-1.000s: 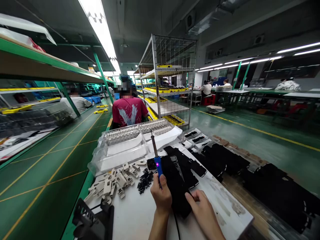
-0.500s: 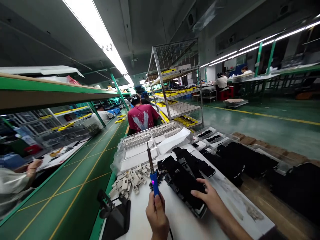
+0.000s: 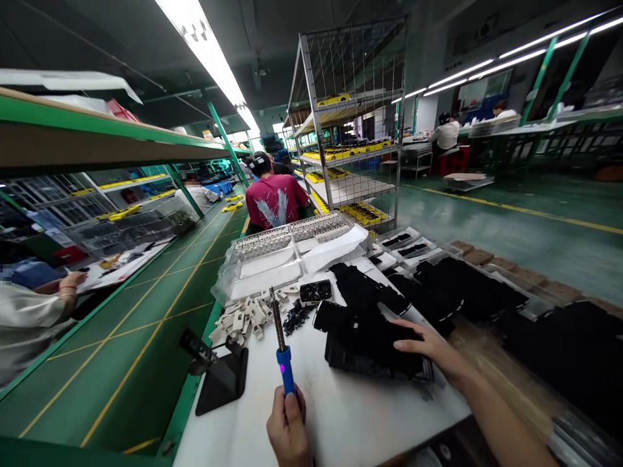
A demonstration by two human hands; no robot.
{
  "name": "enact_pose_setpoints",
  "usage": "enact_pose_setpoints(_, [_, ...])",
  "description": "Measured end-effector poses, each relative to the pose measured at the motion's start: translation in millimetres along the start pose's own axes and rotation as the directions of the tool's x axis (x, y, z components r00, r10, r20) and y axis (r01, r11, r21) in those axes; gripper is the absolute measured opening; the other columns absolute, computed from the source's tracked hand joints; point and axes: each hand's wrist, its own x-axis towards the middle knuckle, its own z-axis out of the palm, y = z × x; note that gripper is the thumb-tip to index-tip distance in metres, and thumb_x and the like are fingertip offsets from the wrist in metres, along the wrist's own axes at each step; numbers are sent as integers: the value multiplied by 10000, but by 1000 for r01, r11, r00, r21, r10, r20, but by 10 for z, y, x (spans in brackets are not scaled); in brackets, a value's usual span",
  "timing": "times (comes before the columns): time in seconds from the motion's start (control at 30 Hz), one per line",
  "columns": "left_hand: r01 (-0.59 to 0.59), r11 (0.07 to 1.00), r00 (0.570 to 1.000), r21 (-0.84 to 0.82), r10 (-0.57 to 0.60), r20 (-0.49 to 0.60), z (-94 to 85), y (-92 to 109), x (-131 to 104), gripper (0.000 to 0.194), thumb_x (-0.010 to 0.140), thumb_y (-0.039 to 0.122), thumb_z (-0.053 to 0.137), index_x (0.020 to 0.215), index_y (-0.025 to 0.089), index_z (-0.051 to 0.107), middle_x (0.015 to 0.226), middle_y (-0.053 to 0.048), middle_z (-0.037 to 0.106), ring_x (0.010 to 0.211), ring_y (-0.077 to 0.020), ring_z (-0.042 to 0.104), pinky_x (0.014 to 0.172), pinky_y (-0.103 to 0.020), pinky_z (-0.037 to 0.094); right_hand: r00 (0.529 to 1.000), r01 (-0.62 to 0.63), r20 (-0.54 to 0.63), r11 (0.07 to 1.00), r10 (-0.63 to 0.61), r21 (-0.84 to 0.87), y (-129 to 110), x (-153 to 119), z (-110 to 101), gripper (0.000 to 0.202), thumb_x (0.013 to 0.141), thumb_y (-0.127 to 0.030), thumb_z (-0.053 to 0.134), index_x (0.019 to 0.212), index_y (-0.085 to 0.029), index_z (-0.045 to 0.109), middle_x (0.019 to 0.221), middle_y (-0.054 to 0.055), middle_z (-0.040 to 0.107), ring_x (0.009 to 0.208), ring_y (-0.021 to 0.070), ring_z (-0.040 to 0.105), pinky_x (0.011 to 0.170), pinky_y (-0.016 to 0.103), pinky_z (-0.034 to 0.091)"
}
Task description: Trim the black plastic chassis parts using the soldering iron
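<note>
My left hand (image 3: 289, 425) is wrapped round the blue handle of a soldering iron (image 3: 284, 364), its tip pointing up and a small pink light glowing on the handle. My right hand (image 3: 438, 350) grips the right end of a black panel-like part (image 3: 365, 340), with thumb and fingers over its edge. The part is tilted above the white worktop (image 3: 341, 412); its underside is hidden. Behind it lie more black panels (image 3: 357, 285). A small black tray of dark pieces (image 3: 315, 292) stands near a heap of tiny black parts (image 3: 296, 318) and loose off-white plastic pieces (image 3: 243, 318).
A black soldering-iron stand (image 3: 224, 373) sits at the worktop's left edge, beside a green conveyor belt (image 3: 141, 337). Clear trays (image 3: 292, 250) hold rows of off-white parts. Black panels (image 3: 477, 292) fill the right side. A co-worker (image 3: 275, 194) sits ahead, near a wire rack (image 3: 316, 123).
My right hand has moved right, and the black part has turned from steeply slanted to nearly crosswise, uncovering the small tray. The soldering iron has shifted slightly left. My view has tilted down.
</note>
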Motion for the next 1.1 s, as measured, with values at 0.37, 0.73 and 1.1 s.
enact_pose_setpoints(0.37, [-50,999,998,-12,50,44,17,-8,-86,403,894,542,479,726,186,565,549,23,432,464,-122,354,445,-262,276,965,-51,-261,944,-38,-327,-24,74,-186,446,572,-485,791,921,-209,769,923,66,739,925,313,650,814,396,501])
enact_pose_setpoints(0.73, [68,986,953,-155,-18,302,274,106,-238,394,960,524,340,802,209,516,663,-32,578,611,-187,586,589,-320,443,854,301,-17,522,-519,-798,469,-427,-48,743,743,-542,687,1403,-327,422,1498,60,374,1341,354,390,1098,511,314])
enact_pose_setpoints(1.1, [-89,991,906,-98,121,406,585,235,-20,354,988,452,304,935,201,547,839,-74,633,807,-219,634,685,-342,452,723,314,28,292,-690,-904,405,-118,256,481,816,-441,655,1250,-259,556,1220,116,573,1124,314,563,947,459,465])
